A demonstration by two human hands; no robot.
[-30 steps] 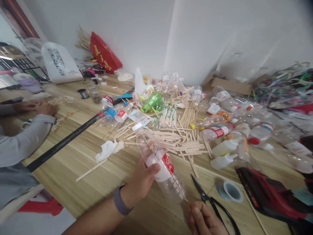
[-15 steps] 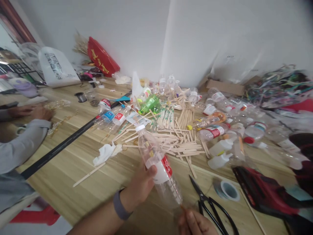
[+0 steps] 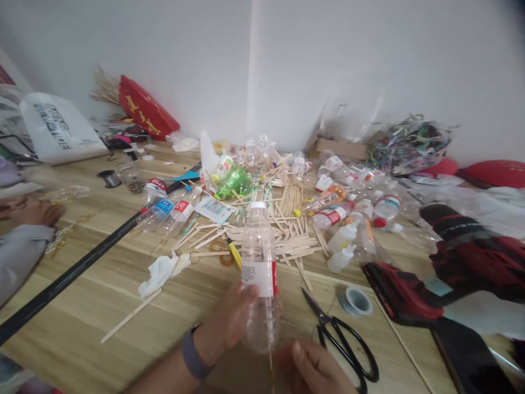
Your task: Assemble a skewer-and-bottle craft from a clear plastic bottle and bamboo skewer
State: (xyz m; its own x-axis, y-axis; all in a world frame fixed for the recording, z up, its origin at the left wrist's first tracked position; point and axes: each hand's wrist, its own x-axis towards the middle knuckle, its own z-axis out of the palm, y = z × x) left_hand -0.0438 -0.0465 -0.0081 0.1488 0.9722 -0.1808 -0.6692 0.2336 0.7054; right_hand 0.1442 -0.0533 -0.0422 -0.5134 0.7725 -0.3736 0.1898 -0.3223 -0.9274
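Note:
My left hand (image 3: pixel 229 317) is wrapped round a clear plastic bottle (image 3: pixel 258 323) with a white cap and a white and red label. The bottle stands nearly upright above the table, cap at the top. From its base a thin brownish strand (image 3: pixel 271 369) runs down to the lower edge of the view. Just right of the bottle's bottom is my right hand (image 3: pixel 314 366), its fingers curled and blurred; whether they grip anything is unclear. Black-handled scissors (image 3: pixel 334 334) lie close to my right hand.
Wooden sticks (image 3: pixel 299 249) and several plastic bottles (image 3: pixel 332 213) cover the table's middle. At right are a spool (image 3: pixel 356 301) and a red and black power tool (image 3: pixel 471 262). A long black strip (image 3: pixel 74 262) crosses the left side, near another person's sleeve (image 3: pixel 24 251).
The bottle has turned from leaning left to nearly upright. My right hand has shifted slightly away from its base, where it was pinching something thin. The view has swung to the right.

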